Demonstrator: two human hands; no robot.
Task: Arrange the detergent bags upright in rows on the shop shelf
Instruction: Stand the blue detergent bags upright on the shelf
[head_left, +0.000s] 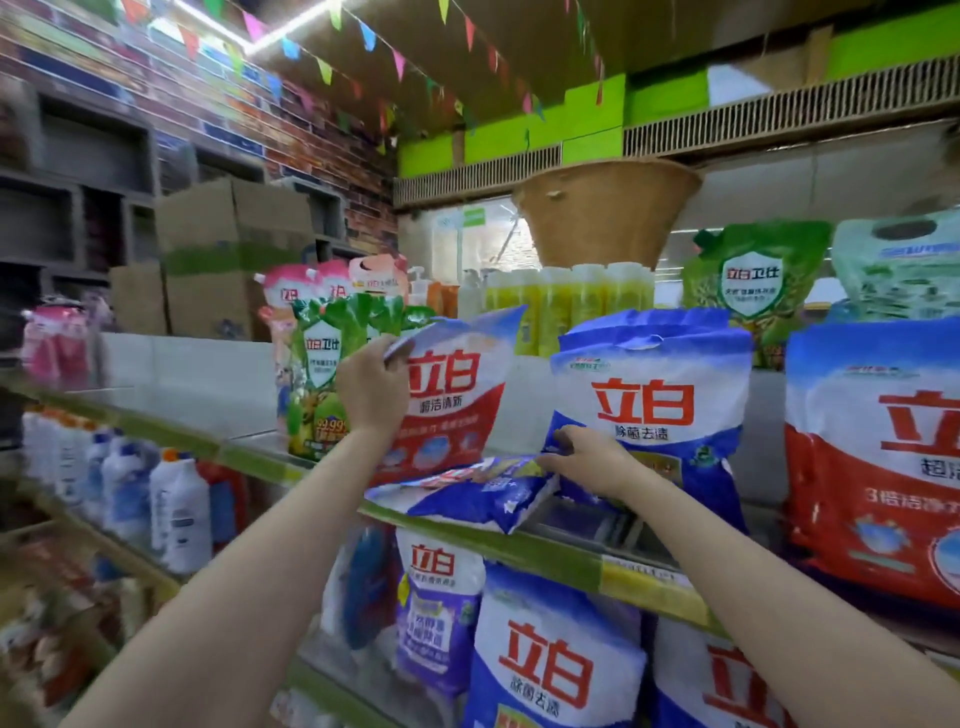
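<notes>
Red and white bag (451, 395): standing upright on the shop shelf (519, 545), leaning slightly, with large red characters on its front.
Left hand (371, 387): reaching up from the lower left and gripping the red and white bag at its upper left corner, fingers closing around the top edge.
Flat blue bag (475, 496): lying on its side at the front lip of the shelf, just in front of the red and white bag, with one end poking out past the edge.
Right hand (584, 460): resting on the flat blue bag's right end, grip pinching narrowly on the bag's edge; fingertips are partly hidden, so how firmly it is holding cannot be told.
Upright blue bag (654, 410): standing just behind the right hand, right of the red and white bag, with more blue bags stacking behind it.
Large red bag (878, 457): standing at the far right of the same shelf.
Green pouch (324, 374): standing to the left of the left hand, with pink pouches (291, 293) behind it.
Yellow bottles (566, 301): lining up along the back of the shelf, under a woven basket (605, 213).
Lower shelf bags (550, 660): standing upright below, blue and white.
White bottles (176, 509): filling the lower shelf at the left.
</notes>
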